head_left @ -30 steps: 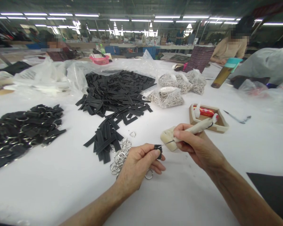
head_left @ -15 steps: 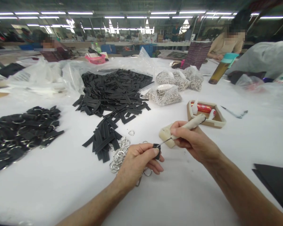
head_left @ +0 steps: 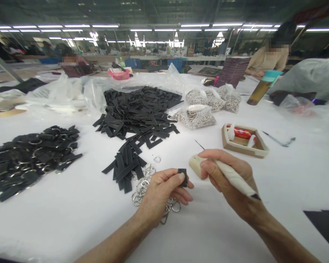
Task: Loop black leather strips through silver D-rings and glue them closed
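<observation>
My left hand (head_left: 160, 190) pinches a small folded black strap (head_left: 182, 171) between thumb and fingers, above the white table. A thin-tipped awl (head_left: 235, 179) with a pale wrapped handle is in my right hand (head_left: 224, 168); its metal tip points up and to the left, apart from the strap. Beside the right fingers lies a cream-coloured block (head_left: 195, 166), partly covered by them. Loose metal D-rings (head_left: 139, 190) lie under and beside my left hand, which hides some. Just behind them is a small heap of black strips (head_left: 124, 166).
A large pile of black strips (head_left: 139, 109) spreads behind. Finished-looking straps with rings (head_left: 35, 153) are heaped at left. Bags of rings (head_left: 199, 117), a tray (head_left: 259, 151) with a red tube, small scissors-like tool (head_left: 279, 140) and a bottle (head_left: 260, 91) stand around. Co-workers sit farther back.
The awl's tip has come away from the folded strap and swung upward as my right hand turned. My left hand still holds the strap. The view has tilted slightly.
</observation>
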The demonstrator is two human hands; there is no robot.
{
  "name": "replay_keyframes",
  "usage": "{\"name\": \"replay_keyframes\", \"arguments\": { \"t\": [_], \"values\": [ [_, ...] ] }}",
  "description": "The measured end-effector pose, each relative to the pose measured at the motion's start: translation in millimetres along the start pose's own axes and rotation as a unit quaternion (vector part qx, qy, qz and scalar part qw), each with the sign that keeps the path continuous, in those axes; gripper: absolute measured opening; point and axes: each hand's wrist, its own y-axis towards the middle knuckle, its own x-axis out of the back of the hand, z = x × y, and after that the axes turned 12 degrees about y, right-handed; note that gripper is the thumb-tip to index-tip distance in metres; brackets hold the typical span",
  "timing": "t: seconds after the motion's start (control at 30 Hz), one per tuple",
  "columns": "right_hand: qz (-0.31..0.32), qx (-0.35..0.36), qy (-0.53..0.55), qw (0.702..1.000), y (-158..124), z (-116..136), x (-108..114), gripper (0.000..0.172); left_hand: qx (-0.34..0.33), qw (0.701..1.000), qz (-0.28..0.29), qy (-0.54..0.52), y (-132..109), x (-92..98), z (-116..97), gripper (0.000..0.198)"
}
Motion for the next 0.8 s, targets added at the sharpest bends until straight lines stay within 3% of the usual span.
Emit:
{"name": "replay_keyframes", "arguments": {
  "t": [0.2,0.3,0.43,0.63,0.8],
  "values": [
    [0.020,0.034,-0.089,0.995,-6.1,-8.9,-11.4,0.003,-0.023,1.000,-0.017,-0.005,-1.8,-0.4,-1.7,0.022],
    [0.060,0.022,-0.104,0.992,-6.1,-10.5,-13.4,0.005,-0.018,0.999,-0.026,0.001,-2.1,-1.1,-3.3,0.021],
    [0.066,0.008,-0.115,0.991,-7.4,-11.9,-15.0,0.006,-0.012,0.999,-0.033,0.009,-2.5,-2.2,-4.7,0.022],
    [0.054,0.002,-0.112,0.992,-7.1,-11.4,-15.5,0.005,-0.007,0.998,-0.048,0.040,-3.7,-4.4,-6.8,0.020],
    [0.076,-0.034,-0.038,0.996,-4.4,-6.5,-16.3,0.007,-0.006,0.996,-0.052,0.068,-2.8,-5.5,-7.0,0.020]
  ]
}}
